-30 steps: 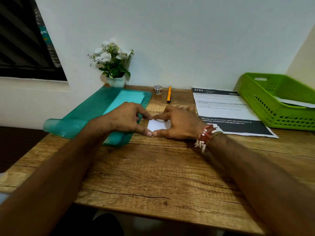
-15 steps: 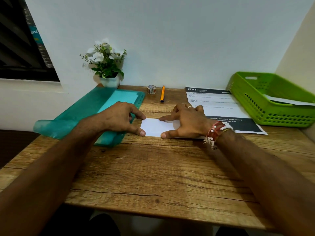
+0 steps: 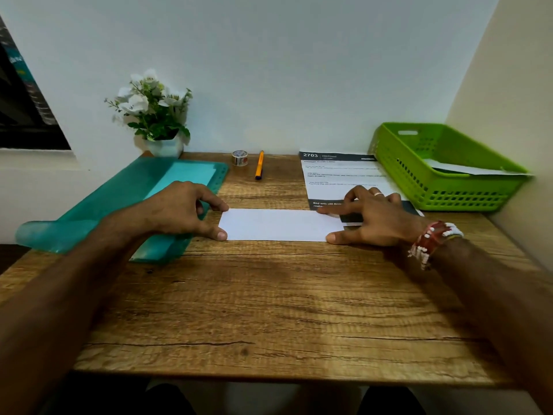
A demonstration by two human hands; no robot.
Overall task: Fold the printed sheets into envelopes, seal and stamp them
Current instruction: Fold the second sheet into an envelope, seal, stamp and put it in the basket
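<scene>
A folded white sheet lies flat in the middle of the wooden desk, a long narrow strip. My left hand presses its left end with the thumb and index fingertip. My right hand presses its right end, fingers spread flat, thumb at the near corner. A printed sheet with black header and footer bands lies behind my right hand, partly under it. A small roll of tape and an orange pen sit at the back.
A green plastic basket with a paper in it stands at the back right against the wall. A teal folder lies at the left, overhanging the desk edge. A white flower pot stands at the back left.
My hands have slid apart along the folded sheet, left going left and right going right, uncovering its full length. The camera view has also shifted a little.
</scene>
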